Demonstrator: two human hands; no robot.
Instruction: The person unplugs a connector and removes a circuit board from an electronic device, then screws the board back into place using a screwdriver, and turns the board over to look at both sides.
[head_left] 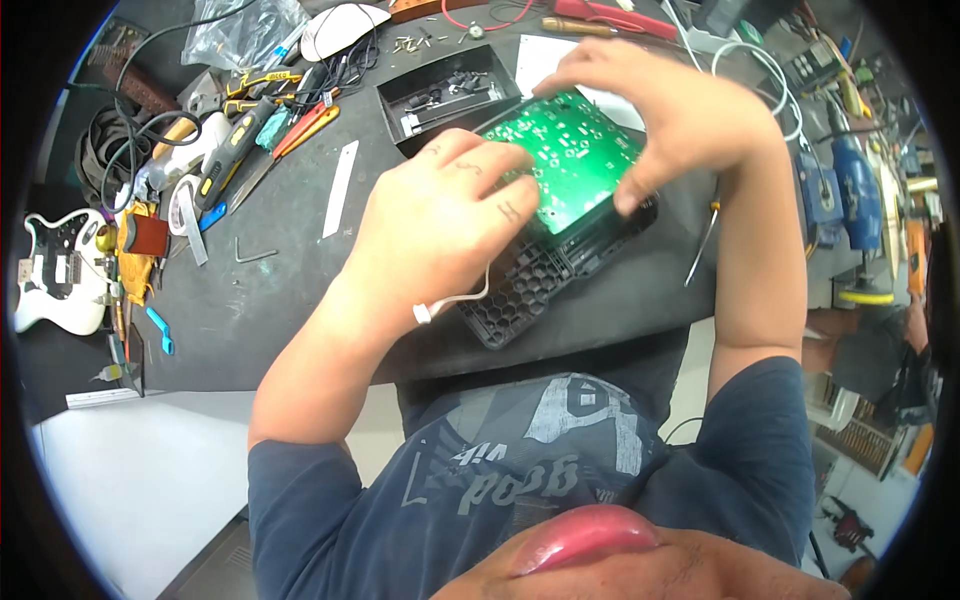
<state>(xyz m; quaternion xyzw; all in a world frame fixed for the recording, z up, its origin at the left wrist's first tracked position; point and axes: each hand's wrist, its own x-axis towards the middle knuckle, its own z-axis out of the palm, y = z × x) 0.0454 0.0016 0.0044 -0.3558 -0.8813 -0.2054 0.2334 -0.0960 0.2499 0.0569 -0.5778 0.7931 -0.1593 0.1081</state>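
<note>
A green circuit board (575,165) sits tilted over a black plastic housing (515,305) with a honeycomb pattern, near the table's front edge. My left hand (450,205) is closed at the board's left edge, its fingers curled and their tips partly hidden. Across the board's right side spans my right hand (690,110), the thumb on the near right edge and the fingers at the far edge. From beneath my left hand a white cable with a connector (424,313) hangs out. How far the board is seated in the housing I cannot tell.
Behind the board stands a black open box (445,95) with small dark parts. An Allen key (255,252) and a steel ruler (341,190) lie to the left, beside a cluster of knives and pliers. A screwdriver (703,243) lies at the right, near a blue power tool (856,190).
</note>
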